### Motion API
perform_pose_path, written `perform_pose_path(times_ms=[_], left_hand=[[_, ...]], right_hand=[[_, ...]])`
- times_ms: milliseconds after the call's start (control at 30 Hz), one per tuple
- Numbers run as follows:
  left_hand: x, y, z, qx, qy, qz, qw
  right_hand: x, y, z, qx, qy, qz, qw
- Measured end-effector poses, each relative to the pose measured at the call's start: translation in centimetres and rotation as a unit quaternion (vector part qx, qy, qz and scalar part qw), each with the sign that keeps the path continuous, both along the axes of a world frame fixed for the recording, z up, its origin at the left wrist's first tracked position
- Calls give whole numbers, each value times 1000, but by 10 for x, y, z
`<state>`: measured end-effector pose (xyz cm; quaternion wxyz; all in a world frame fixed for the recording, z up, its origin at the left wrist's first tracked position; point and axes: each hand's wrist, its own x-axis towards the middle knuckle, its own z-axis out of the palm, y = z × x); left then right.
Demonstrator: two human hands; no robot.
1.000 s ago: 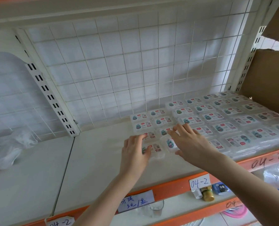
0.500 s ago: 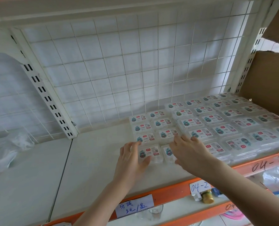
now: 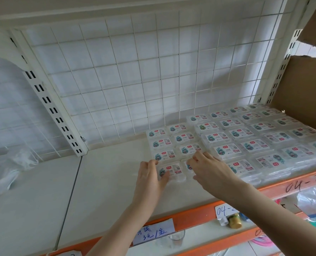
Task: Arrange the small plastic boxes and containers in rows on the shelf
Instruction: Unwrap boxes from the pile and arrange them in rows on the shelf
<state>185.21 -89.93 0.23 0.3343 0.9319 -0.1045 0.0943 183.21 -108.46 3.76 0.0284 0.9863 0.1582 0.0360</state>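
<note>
Two small plastic boxes sit at the front of the rows, and both hands are on them. One front box (image 3: 169,170) lies flat on the white shelf (image 3: 102,182) with its sticker facing up and its long side running left to right. The left hand (image 3: 149,177) is right on it, with the fingers bent around its left edge and the thumb against its near side, so this hand holds the box. A second box (image 3: 187,166) sits just to the right, touching the first one. The right hand (image 3: 208,169) comes in from the right and covers most of it, with curled fingers that seem to pinch its top edge. Each box is right under its own hand, so I think the next move is just a small push back to line them up with the rows of boxes (image 3: 245,137) behind. Those rows fill the right part of the shelf, and the left part is bare. Most of the second box is hidden, so I cannot tell if it sits straight. Boxes far to the right are cut off by a cardboard box (image 3: 304,93). Behind it all is a wire grid (image 3: 144,80). An orange rail (image 3: 196,217) with paper labels runs along the front.
</note>
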Motion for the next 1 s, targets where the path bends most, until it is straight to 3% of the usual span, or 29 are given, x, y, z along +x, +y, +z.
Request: perform_pose_path(times_ms=[200, 533, 1000], left_hand=[[-1, -2, 4, 2, 7, 18, 1000], [-5, 6, 8, 83, 23, -63, 994], [-3, 10, 0, 40, 29, -79, 996]], right_hand=[[-2, 3, 0, 29, -5, 3, 1000], [-1, 6, -3, 36, -25, -14, 999], [1, 7, 1, 82, -21, -26, 996]])
